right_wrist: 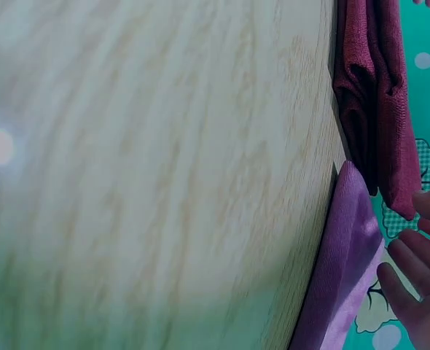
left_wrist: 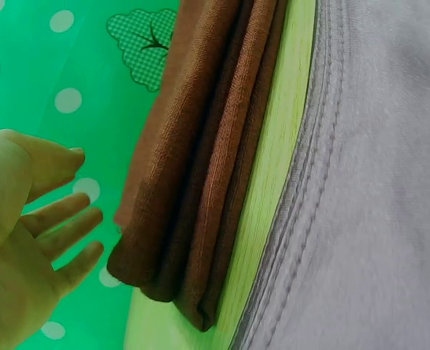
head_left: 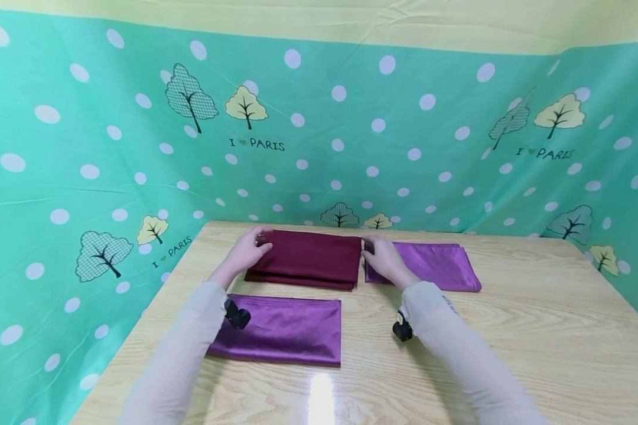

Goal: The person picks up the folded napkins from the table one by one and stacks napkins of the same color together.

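A folded dark red cloth [head_left: 313, 257] lies near the far edge of the table, its stacked folds showing brown in the left wrist view. My left hand [head_left: 247, 251] is at its left end, thumb over the cloth in the head view; the left wrist view shows the fingers loosely spread beside the folds. At the cloth's right end is my right hand [head_left: 383, 257], fingers loosely bent with fingertips right at the corner. That hand partly covers a folded purple cloth [head_left: 436, 267] on the right. Another folded purple cloth [head_left: 292, 330] lies in front, under the left wrist.
The light wood table [head_left: 537, 313] carries all three cloths. Behind it hangs a green dotted curtain [head_left: 340, 130] with printed trees, reaching round both sides. A small black wrist camera [head_left: 237, 314] sits over the front purple cloth, and another black camera [head_left: 402, 327] is below the right wrist.
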Motion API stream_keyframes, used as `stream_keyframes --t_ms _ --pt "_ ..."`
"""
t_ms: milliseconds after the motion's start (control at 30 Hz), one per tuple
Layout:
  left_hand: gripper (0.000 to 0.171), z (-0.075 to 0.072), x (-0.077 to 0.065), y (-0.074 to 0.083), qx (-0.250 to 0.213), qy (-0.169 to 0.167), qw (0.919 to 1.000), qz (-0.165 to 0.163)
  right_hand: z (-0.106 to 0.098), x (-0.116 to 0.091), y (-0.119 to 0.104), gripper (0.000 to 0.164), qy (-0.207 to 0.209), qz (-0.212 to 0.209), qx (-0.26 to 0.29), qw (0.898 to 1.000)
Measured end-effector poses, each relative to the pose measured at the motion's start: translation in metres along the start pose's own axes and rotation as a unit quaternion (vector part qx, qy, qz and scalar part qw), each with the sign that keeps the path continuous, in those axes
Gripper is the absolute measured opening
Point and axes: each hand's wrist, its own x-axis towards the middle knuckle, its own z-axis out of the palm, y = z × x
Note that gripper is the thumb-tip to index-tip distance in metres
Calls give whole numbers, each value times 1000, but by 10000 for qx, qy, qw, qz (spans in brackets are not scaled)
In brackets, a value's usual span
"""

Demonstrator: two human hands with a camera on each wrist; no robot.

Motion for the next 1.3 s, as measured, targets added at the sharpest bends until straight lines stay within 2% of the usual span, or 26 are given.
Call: stream_keyframes --t_ms 200,433,667,1067,1300 --pt "34 -8 -8 3 89 -150 9998 133 -3 -6 0 35 190 -187 135 9996" --pt "27 -16 -21 8 202 -289 9993 104 -4 -20 -7 21 62 -514 152 9985" --pt "24 -20 -41 7 123 -479 9988 10 -4 -37 -16 19 -81 -740 151 9971" --pt "16 -17 -75 2 505 -686 9963 114 1 -56 -21 16 -148 -1044 155 9943" --pt "13 -12 -89 3 727 -927 9922 413 8 -64 -28 14 -383 -1165 212 9922"
